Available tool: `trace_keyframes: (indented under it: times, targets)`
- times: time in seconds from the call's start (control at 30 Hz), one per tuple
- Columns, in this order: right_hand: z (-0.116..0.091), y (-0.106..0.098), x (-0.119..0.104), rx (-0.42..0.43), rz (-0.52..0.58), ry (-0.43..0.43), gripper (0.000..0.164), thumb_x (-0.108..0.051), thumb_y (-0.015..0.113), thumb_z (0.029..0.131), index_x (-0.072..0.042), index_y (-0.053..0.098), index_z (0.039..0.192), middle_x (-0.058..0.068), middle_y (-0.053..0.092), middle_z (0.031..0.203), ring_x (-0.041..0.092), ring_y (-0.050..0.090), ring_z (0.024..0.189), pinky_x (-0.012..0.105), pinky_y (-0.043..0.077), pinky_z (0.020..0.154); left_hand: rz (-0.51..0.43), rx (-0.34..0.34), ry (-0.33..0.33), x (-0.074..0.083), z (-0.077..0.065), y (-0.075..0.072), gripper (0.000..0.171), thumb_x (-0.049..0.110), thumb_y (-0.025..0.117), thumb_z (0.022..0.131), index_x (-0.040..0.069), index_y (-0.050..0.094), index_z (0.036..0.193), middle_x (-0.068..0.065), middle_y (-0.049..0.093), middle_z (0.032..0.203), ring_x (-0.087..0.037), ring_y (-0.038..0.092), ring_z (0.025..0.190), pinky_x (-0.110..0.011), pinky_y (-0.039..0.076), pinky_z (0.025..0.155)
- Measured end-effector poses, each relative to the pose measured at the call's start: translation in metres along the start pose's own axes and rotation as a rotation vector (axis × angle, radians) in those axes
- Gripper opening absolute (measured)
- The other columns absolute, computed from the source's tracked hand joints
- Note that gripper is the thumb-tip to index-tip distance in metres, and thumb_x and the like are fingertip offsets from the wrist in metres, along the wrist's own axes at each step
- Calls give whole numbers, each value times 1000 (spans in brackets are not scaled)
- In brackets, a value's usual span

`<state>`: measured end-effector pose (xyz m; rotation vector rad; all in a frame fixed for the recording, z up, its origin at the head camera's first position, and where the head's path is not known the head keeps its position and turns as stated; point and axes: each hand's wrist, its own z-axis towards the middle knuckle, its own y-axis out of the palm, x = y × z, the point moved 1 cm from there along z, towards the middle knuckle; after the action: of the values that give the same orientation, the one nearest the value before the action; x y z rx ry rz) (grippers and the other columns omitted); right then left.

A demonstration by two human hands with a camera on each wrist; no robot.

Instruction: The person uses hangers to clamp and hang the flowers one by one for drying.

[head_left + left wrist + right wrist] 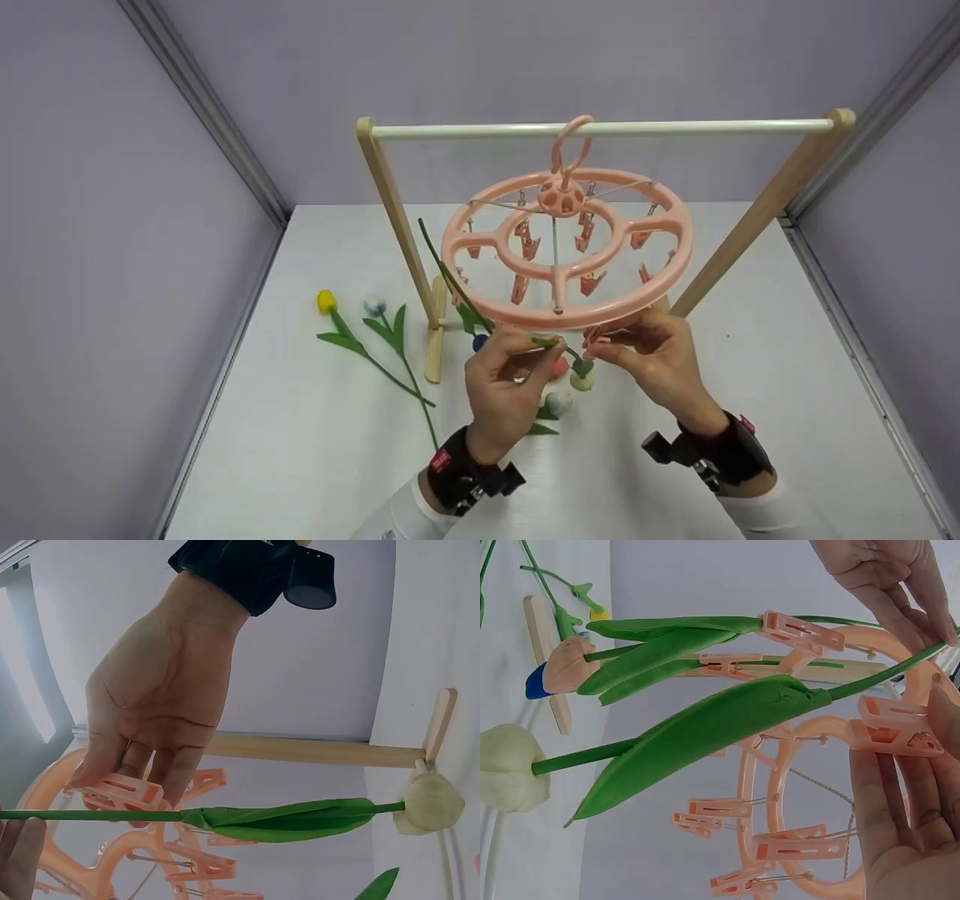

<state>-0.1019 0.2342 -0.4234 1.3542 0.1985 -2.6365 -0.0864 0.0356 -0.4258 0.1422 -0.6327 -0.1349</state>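
Observation:
My left hand (502,390) pinches the green stem of a cream artificial tulip (506,769), whose bloom points downward. Beside that stem, my right hand (660,367) squeezes a pink clothespin (892,727) between thumb and fingers. The stem runs close to the clothespin, apart from its jaws in the right wrist view. The clothespin belongs to a round pink hanger (555,319) above both hands. Two more tulips, one pink (566,664) and one blue (537,682), hang from other clothespins. In the head view their blooms are partly behind my left hand.
The hanger hooks over the white rod (697,127) of a stand with wooden legs (397,217). Left of the stand, a yellow tulip (325,301) and a pale blue tulip (374,305) lie on the white table (300,465). A whitish tulip (558,403) shows below the hands.

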Motion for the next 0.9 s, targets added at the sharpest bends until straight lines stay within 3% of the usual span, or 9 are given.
trace_keyframes:
  times: [0.3,0.57,0.77,0.9]
  targets:
    - [-1,1,-1,13,-16,-6,38,24,75,80,12,72,116,8,80,103,17,80,95,27,67,83,11,21,41,3,5,2,23,-23,76,81,-6,69,96,-20,65,86,-19,67,72,-22,61,62]
    - [-2,4,-2,16,-68,54,34,18,78,82,11,72,116,2,80,104,15,79,96,28,67,85,1,34,52,3,5,5,16,-18,76,86,-7,69,96,-21,66,87,-20,62,63,-22,58,56]
    - [-1,7,0,5,-29,-1,37,25,75,79,10,73,114,6,81,100,14,80,94,27,66,84,-20,55,9,4,4,5,12,-13,76,89,-8,68,95,-23,66,90,-13,75,87,-30,67,68]
    - [-1,9,0,3,-54,-11,39,27,76,77,8,74,112,5,80,98,13,80,92,26,66,84,-10,66,-13,5,4,5,18,-19,75,85,-7,68,96,-24,67,92,-10,75,98,-35,68,71]
